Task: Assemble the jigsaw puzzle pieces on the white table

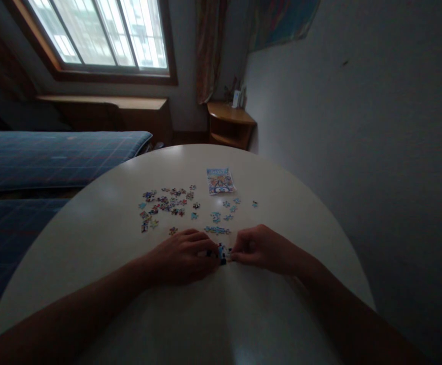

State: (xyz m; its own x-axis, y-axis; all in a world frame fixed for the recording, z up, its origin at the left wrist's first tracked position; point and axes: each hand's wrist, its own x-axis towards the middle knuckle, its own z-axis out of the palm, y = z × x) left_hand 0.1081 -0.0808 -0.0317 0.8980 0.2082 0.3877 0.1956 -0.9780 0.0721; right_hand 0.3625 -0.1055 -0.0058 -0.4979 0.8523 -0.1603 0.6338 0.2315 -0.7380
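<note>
A small cluster of jigsaw puzzle pieces (223, 252) lies on the white table between my two hands. My left hand (184, 256) curls over its left side, thumb and fingertips pressed against the pieces. From the right, my right hand (257, 246) pinches a small puzzle piece (230, 252) at the cluster's edge; the fingers hide part of it. Just beyond my hands is a joined strip of puzzle pieces (217, 230). A single loose piece (173, 230) sits by the knuckles of my left hand.
Many mixed pieces (163, 203) are spread on the table's left. Several bluish pieces (216, 217) lie right of them, one (255, 204) apart. A colourful picture sheet (221, 181) lies beyond. The round table (281, 187) stands near a wall and a blue plaid bed (53, 157).
</note>
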